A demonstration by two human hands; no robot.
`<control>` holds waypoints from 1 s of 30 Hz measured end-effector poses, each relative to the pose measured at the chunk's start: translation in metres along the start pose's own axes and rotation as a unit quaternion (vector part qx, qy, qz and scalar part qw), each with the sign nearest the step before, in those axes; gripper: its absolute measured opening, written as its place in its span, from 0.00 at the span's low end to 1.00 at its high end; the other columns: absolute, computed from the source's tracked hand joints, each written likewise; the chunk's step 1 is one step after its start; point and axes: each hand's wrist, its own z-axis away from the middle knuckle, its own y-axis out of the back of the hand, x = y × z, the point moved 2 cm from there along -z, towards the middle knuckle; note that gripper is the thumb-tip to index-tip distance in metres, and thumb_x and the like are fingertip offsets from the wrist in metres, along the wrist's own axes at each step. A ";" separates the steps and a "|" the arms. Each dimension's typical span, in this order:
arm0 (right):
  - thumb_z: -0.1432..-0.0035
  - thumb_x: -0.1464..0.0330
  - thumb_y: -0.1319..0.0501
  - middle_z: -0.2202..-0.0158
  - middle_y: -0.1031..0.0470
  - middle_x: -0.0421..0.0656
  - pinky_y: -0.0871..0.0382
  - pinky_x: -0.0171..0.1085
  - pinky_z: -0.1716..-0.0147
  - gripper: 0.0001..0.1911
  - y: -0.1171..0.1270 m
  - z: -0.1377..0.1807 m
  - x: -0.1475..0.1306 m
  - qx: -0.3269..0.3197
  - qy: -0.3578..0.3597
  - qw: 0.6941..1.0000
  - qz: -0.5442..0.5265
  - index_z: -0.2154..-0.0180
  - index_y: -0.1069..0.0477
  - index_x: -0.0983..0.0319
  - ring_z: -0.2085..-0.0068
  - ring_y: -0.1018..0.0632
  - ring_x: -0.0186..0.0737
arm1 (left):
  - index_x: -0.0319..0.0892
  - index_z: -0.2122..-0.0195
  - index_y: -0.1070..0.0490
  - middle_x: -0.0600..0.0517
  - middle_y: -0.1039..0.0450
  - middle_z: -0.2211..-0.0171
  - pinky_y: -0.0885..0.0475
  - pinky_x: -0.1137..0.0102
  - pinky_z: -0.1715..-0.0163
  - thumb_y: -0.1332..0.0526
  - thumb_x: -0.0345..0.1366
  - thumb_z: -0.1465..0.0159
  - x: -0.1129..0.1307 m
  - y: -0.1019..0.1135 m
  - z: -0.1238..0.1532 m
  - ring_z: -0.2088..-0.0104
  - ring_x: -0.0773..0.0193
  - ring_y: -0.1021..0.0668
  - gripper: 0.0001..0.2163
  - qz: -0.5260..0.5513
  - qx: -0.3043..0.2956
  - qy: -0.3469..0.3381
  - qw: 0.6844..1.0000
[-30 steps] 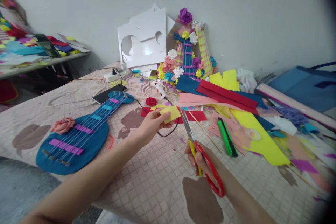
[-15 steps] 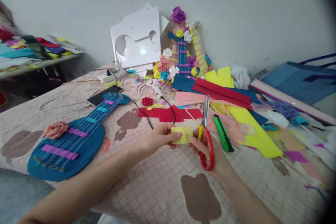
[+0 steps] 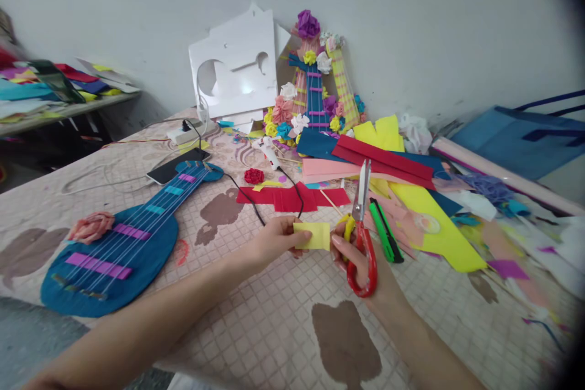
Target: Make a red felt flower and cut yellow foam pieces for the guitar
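My left hand [image 3: 274,242] pinches a small yellow piece of paper [image 3: 313,235] by its left edge, just above the table. My right hand [image 3: 361,262] has its fingers through the red and yellow handles of a pair of scissors [image 3: 361,225], blades closed and pointing up and away. The right thumb and fingertips also touch the right edge of the yellow piece. A red paper strip [image 3: 292,198] lies flat just beyond both hands.
A blue felt guitar [image 3: 123,237] with a pink rose lies at left, a phone [image 3: 171,166] and power strip [image 3: 189,131] behind it. A green utility knife [image 3: 386,230] lies right of the scissors. Coloured sheets [image 3: 388,161], flower-decorated guitars [image 3: 315,94] and a glue gun [image 3: 269,155] crowd the back.
Both hands came together nearer to me. The scissors swung from pointing at the yellow piece, blades apart, to upright with blades closed, and the right fingers now touch the piece.
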 end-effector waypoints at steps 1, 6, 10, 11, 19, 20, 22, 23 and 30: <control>0.47 0.63 0.34 0.77 0.35 0.34 0.44 0.28 0.83 0.12 0.001 -0.001 0.000 0.013 0.006 1.000 -0.002 0.66 0.36 0.58 0.79 0.35 0.28 | 0.36 0.71 0.30 0.53 0.29 0.75 0.31 0.74 0.75 0.30 0.44 0.49 0.000 0.000 0.001 0.76 0.72 0.28 0.16 0.014 -0.003 0.005 1.000; 0.49 0.63 0.32 0.77 0.35 0.33 0.43 0.29 0.82 0.14 0.004 -0.004 0.005 0.059 0.019 0.998 -0.016 0.65 0.35 0.58 0.79 0.35 0.28 | 0.37 0.68 0.31 0.53 0.27 0.73 0.31 0.76 0.73 0.28 0.43 0.51 0.002 -0.005 0.007 0.75 0.72 0.26 0.18 0.102 -0.075 0.047 0.991; 0.50 0.60 0.32 0.75 0.35 0.34 0.39 0.31 0.80 0.15 -0.002 -0.003 0.006 0.044 -0.011 0.999 -0.020 0.68 0.36 0.57 0.78 0.34 0.29 | 0.37 0.69 0.32 0.54 0.28 0.74 0.30 0.76 0.74 0.28 0.41 0.50 0.004 -0.010 0.011 0.76 0.73 0.26 0.16 0.115 -0.156 0.060 0.979; 0.51 0.59 0.32 0.74 0.35 0.34 0.38 0.32 0.79 0.15 -0.004 -0.002 0.006 0.039 -0.017 0.999 -0.015 0.68 0.36 0.57 0.77 0.34 0.30 | 0.37 0.69 0.32 0.54 0.28 0.74 0.30 0.76 0.74 0.28 0.42 0.50 0.003 -0.011 0.011 0.76 0.73 0.26 0.16 0.111 -0.161 0.061 0.979; 0.54 0.61 0.30 0.71 0.32 0.35 0.40 0.32 0.80 0.18 -0.008 0.001 0.011 -0.024 -0.015 1.000 -0.007 0.64 0.35 0.57 0.77 0.34 0.30 | 0.36 0.68 0.31 0.52 0.26 0.72 0.30 0.76 0.73 0.29 0.41 0.50 -0.004 -0.007 0.006 0.74 0.71 0.25 0.16 0.051 -0.105 0.044 0.992; 0.53 0.62 0.30 0.71 0.32 0.35 0.40 0.32 0.79 0.18 -0.008 0.001 0.011 -0.026 -0.013 1.000 -0.004 0.64 0.35 0.57 0.77 0.33 0.30 | 0.36 0.68 0.31 0.52 0.26 0.72 0.30 0.75 0.73 0.29 0.41 0.51 -0.004 -0.007 0.006 0.73 0.71 0.25 0.17 0.042 -0.091 0.040 0.994; 0.52 0.61 0.31 0.71 0.32 0.35 0.39 0.32 0.78 0.17 -0.009 0.002 0.011 -0.025 -0.009 1.000 0.012 0.65 0.35 0.58 0.76 0.33 0.31 | 0.36 0.68 0.32 0.52 0.27 0.73 0.30 0.74 0.73 0.28 0.41 0.53 -0.006 -0.008 0.006 0.74 0.70 0.25 0.18 0.028 -0.061 0.035 0.997; 0.52 0.61 0.31 0.71 0.32 0.36 0.39 0.32 0.77 0.16 -0.009 0.002 0.011 -0.023 -0.006 0.999 0.022 0.65 0.35 0.58 0.75 0.33 0.31 | 0.37 0.68 0.33 0.53 0.27 0.73 0.30 0.74 0.74 0.28 0.40 0.54 -0.007 -0.008 0.005 0.74 0.70 0.25 0.18 0.022 -0.049 0.034 0.998; 0.53 0.59 0.30 0.69 0.34 0.36 0.32 0.33 0.72 0.18 -0.011 0.002 0.014 -0.019 -0.023 0.999 0.015 0.65 0.35 0.58 0.70 0.30 0.33 | 0.41 0.65 0.42 0.57 0.30 0.77 0.33 0.75 0.81 0.28 0.39 0.54 -0.014 -0.011 0.002 0.80 0.71 0.28 0.23 0.011 -0.007 -0.012 1.000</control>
